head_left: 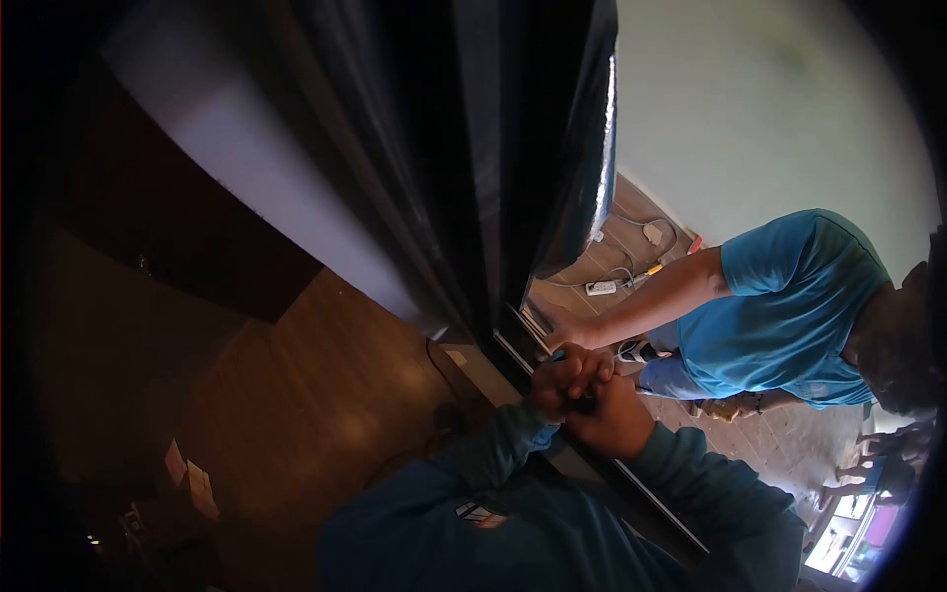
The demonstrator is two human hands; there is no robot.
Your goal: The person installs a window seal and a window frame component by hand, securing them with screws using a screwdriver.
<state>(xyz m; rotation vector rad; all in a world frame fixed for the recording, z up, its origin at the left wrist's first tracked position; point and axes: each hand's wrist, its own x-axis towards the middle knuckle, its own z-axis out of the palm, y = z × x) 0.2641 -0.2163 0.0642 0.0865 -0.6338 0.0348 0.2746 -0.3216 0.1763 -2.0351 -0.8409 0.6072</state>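
Observation:
My left hand (555,388) and my right hand (614,418) meet in front of a dark metal frame (513,367), at the centre of the view. The fingers of both hands are curled and pressed close together. A small dark gap shows between them, and what they hold, if anything, is hidden. A speck of blue shows at the top of my left hand. Just beyond, a co-worker's hand (567,324) rests against the frame.
The co-worker in a blue T-shirt (779,306) leans in from the right. Behind lie a white power strip (601,288) and cables on the tiled floor. Dark glossy panels (464,148) rise above my hands. Pale pieces (201,490) lie on the wooden floor (326,395) at left.

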